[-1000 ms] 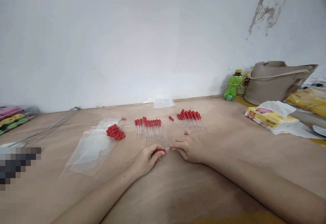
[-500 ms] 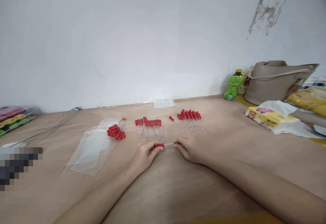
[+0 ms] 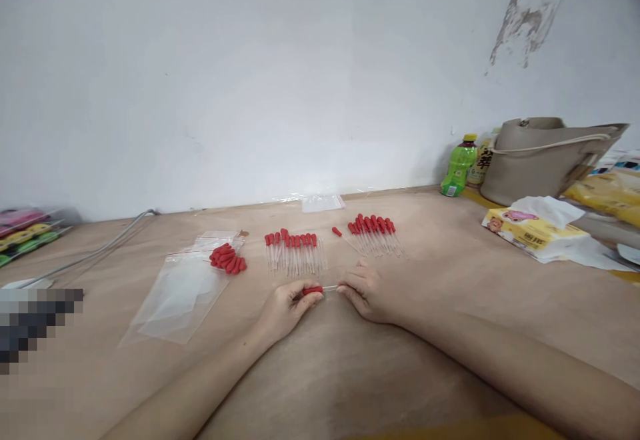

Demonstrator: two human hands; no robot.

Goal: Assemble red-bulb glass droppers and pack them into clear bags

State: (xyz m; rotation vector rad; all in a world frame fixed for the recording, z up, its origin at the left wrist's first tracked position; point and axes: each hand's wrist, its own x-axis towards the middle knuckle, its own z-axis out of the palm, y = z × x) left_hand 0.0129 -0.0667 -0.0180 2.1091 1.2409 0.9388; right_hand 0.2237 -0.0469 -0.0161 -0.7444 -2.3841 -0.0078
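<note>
While your left hand (image 3: 287, 305) is pinching a red bulb (image 3: 311, 290), your right hand (image 3: 366, 291) is pinching the thin glass tube (image 3: 331, 288) beside it, so this part-hidden dropper is lying sideways between your hands. Your right hand is curling in more than it was a second ago, and a little less glass is showing than half a second ago. This probably means you are holding it firmly from both ends, but your grip is hiding the far tip. Just past your hands, a row of red-topped droppers (image 3: 293, 243) is lying on the brown counter (image 3: 270, 387). Past your right hand, a lone dropper (image 3: 337, 232) is lying near a second bunch (image 3: 375, 225). Beyond your left hand, loose red bulbs (image 3: 228, 259) are resting at the edge of clear bags (image 3: 170, 300). Far to the right of your hands, a tissue box (image 3: 530, 235), a green bottle (image 3: 457, 172) and a gray bag (image 3: 525, 170) are sitting near a pale wall (image 3: 250, 80).
</note>
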